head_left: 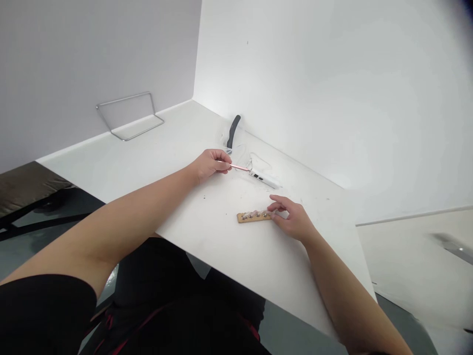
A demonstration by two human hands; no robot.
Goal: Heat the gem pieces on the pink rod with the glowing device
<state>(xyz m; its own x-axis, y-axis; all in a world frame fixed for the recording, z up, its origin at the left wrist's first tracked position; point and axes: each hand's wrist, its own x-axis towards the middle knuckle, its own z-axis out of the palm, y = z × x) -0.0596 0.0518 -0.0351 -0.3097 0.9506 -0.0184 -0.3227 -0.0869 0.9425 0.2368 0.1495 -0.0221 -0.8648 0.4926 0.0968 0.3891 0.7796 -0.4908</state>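
My left hand [213, 165] is closed in a pinch around a slim pinkish stick [240, 168], like a thin brush or pen. The stick's far end points right and reaches the near end of a white handheld device [264, 178] with small dark windows; I cannot tell if they touch. My right hand [290, 216] has its thumb and fingers closed at the right end of a narrow wooden strip [254, 220] lying flat on the table. Along this strip sits a row of several round metal studs with clear pieces on top. My right fingers partly hide its right end.
A curved black handle [233, 132] stands in clear plastic near the back wall. A bent metal wire frame [130, 116] leans at the left wall. The white table [221, 246] has its front edge near my body, with walls behind and left.
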